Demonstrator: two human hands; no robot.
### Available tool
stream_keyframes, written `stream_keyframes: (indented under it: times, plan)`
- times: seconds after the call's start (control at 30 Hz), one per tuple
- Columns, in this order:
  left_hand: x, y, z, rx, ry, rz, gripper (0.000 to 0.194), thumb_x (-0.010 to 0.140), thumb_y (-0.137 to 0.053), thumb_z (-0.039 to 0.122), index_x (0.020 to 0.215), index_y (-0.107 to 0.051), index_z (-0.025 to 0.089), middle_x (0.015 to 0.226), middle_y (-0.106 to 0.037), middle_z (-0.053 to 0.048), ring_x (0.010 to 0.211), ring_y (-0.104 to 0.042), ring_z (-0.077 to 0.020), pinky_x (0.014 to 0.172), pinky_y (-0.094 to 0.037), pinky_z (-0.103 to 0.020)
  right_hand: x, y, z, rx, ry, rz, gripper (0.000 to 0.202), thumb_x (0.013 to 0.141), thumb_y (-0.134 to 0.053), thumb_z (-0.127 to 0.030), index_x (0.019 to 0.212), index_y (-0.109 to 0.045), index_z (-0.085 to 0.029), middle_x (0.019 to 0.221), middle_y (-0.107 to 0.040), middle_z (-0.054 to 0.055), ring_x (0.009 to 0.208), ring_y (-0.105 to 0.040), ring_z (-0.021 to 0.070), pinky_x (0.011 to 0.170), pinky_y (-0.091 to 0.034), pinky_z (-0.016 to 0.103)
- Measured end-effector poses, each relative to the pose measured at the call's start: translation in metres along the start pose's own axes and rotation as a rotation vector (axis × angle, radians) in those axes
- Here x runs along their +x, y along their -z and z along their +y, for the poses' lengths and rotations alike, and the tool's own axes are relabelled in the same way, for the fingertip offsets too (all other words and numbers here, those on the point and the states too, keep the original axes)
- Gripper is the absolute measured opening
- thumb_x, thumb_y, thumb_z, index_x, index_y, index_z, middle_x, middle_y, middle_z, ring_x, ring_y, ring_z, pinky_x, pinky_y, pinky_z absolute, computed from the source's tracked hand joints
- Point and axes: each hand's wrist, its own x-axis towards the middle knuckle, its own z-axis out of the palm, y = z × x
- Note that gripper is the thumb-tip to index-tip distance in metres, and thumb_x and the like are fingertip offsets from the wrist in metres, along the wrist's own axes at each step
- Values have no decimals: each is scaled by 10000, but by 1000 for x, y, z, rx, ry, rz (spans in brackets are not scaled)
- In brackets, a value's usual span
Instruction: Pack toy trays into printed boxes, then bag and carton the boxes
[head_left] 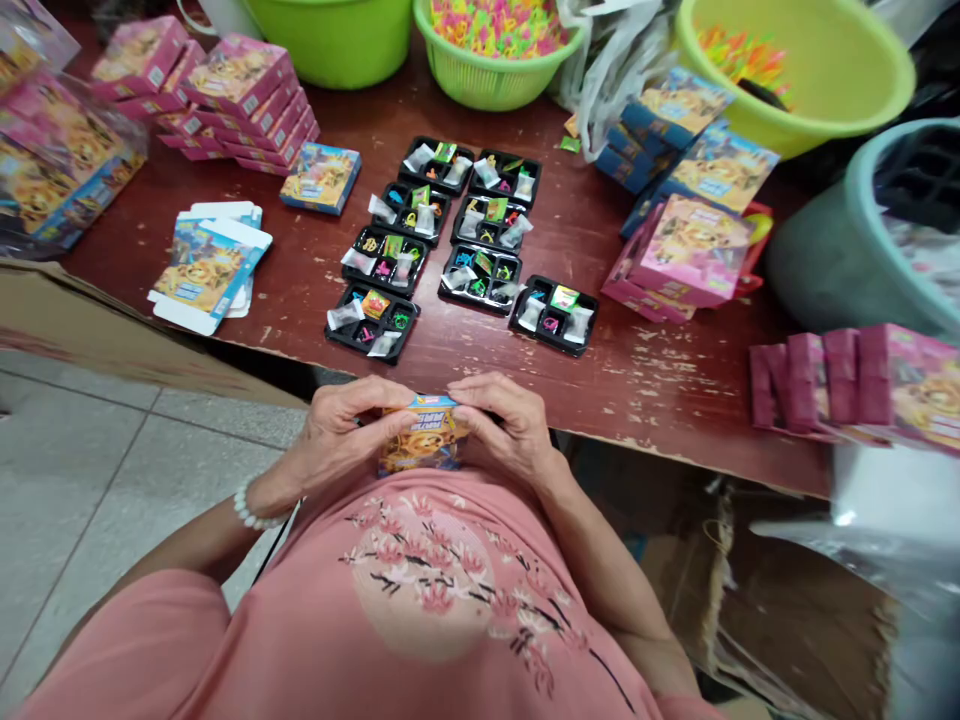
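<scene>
On my feed, L hand (351, 428) & R hand (514, 425) pinch the box (425, 448) by its upper corners, in front of shirt (412, 620), nr table (660, 385) edge; squeezing too hard could crease it; slack fingers might drop it to floor (67, 470).

- L hand (349, 425) & R hand (510, 420): both on small printed box (422, 440), one per side, nearer wearer than blk trays (476, 300).
- Blk trays: sit on red-brn table (296, 270), w/ wht packets, sachets & sm. coloured bits.
- Flat cartons (206, 265): L of trays.
- Blue box (321, 180): also L, closer in; pink stack (255, 110) beyond it.
- Grn basket (499, 80): behind trays, full of coloured bits.
- Blue boxes (720, 165), pink boxes (694, 250): piled R of trays.
- Yel basin (840, 110): behind-R of trays.
- Bluish bucket (832, 225): far R.
</scene>
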Motion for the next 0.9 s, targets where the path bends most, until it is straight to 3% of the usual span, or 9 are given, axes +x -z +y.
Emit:
stream_keyframes:
  times: [0.2, 0.3, 0.37, 0.43, 0.5, 0.57, 0.7, 0.83, 0.9]
  plan:
    - [5, -1, -2, 45, -37, 18, 121, 907, -797, 265, 1012, -804, 205, 976, -808, -63, 855, -748, -165, 769, -614, -274, -13, -8, -1, -81, 39, 32, 280, 1006, -665, -311, 1278, -727, -294, 1214, -783, 95, 1117, -738, 236, 969, -622, 449]
    - [17, -1, 7, 7, -123, 119, 77, 885, -817, 236, 958, -803, 219, 942, -811, -31, 829, -752, -154, 769, -626, -267, -14, 12, -15, -133, -7, 142, 427, 975, -714, -345, 1399, -663, -337, 1371, -715, 89, 1192, -698, 252, 995, -606, 457]
    - [27, -5, 11, -2, -206, 225, 100, 870, -828, 208, 962, -804, 237, 942, -814, -9, 855, -763, -153, 803, -638, -270, -11, 43, -21, -196, -59, 349, 387, 969, -720, -367, 1354, -690, -352, 1330, -719, 67, 1097, -704, 236, 950, -603, 427]
    - [37, -15, 10, 16, -274, 326, 138, 862, -834, 206, 988, -802, 253, 969, -818, 0, 908, -775, -166, 855, -651, -296, -7, 88, -17, -264, -112, 663, 265, 998, -661, -386, 1249, -726, -332, 1187, -736, 46, 922, -695, 188, 848, -595, 361]
    - [45, -28, 3, 56, -314, 361, 157, 878, -817, 217, 1026, -794, 262, 1016, -823, -3, 964, -784, -187, 916, -656, -337, -3, 142, -1, -333, -168, 959, 243, 1013, -596, -400, 1191, -717, -288, 1086, -718, 36, 780, -651, 143, 727, -561, 289]
    - [51, -40, -6, 115, -358, 342, 172, 900, -786, 208, 1063, -788, 263, 1048, -828, -11, 986, -791, -202, 957, -653, -361, 0, 196, 24, -406, -276, 1107, 278, 983, -575, -376, 1193, -693, -238, 1061, -697, 45, 723, -618, 123, 642, -518, 244]
    - [54, -46, -17, 252, -476, 275, 274, 905, -768, 146, 1147, -787, 272, 1120, -830, -35, 1000, -803, -218, 952, -650, -339, 9, 270, 73, -570, -639, 1019, 324, 922, -553, -280, 1189, -692, -159, 1077, -724, 86, 773, -651, 156, 732, -552, 289]
    - [55, -35, -13, 315, -536, 210, 329, 907, -772, 132, 1195, -785, 292, 1163, -824, -33, 980, -812, -208, 937, -656, -321, 27, 297, 97, -656, -752, 901, 224, 906, -607, -318, 962, -735, -144, 1001, -759, 121, 1005, -683, 250, 960, -535, 380]
    - [56, -32, -10, 327, -542, 208, 311, 914, -769, 143, 1186, -788, 293, 1147, -827, -30, 956, -816, -206, 920, -667, -324, 38, 303, 101, -588, -787, 869, 166, 854, -698, -322, 808, -715, -163, 880, -751, 103, 1021, -676, 271, 962, -529, 377]
